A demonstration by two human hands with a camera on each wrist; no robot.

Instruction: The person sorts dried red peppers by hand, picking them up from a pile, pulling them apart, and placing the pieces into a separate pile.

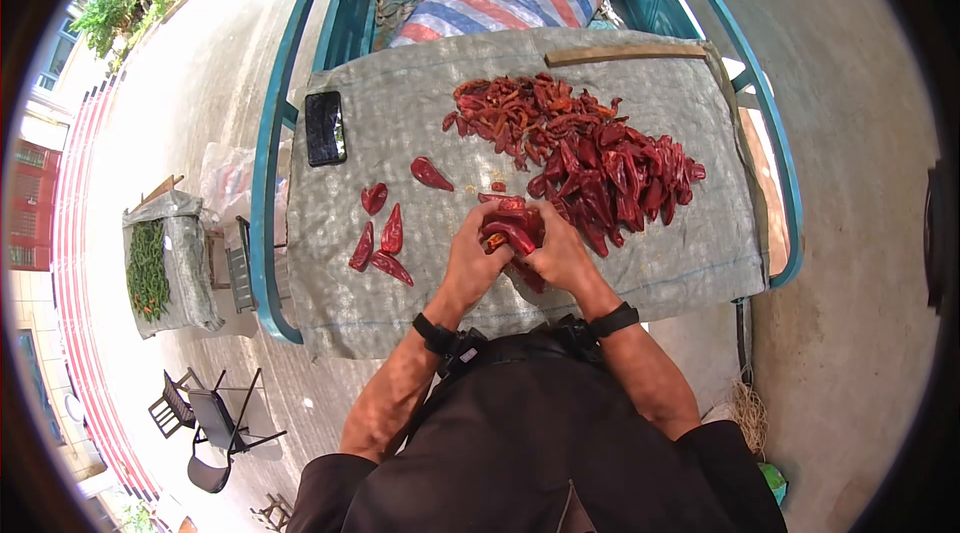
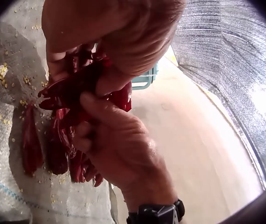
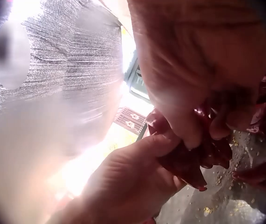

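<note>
Both hands meet over the cloth, gripping a small bunch of dried red chili peppers (image 1: 516,227). My left hand (image 1: 470,263) curls round the bunch from the left, thumb against it. From the other side, my right hand (image 1: 563,255) grips the same bunch. In the left wrist view, dark pepper tips (image 2: 53,95) stick out between the fingers. The right wrist view shows a pepper (image 3: 186,165) pinched between the two hands. Partly hidden beneath the hands, more peppers (image 2: 31,144) lie on the cloth, with pale seeds (image 2: 3,71) scattered around.
A heap of glossy whole peppers (image 1: 630,178) adjoins a heap of shrivelled orange-red ones (image 1: 520,103). Several loose peppers (image 1: 392,230) and a phone (image 1: 325,129) lie to the left. A wooden strip (image 1: 625,55) sits at the back; blue rails (image 1: 268,163) flank the grey cloth (image 1: 380,93).
</note>
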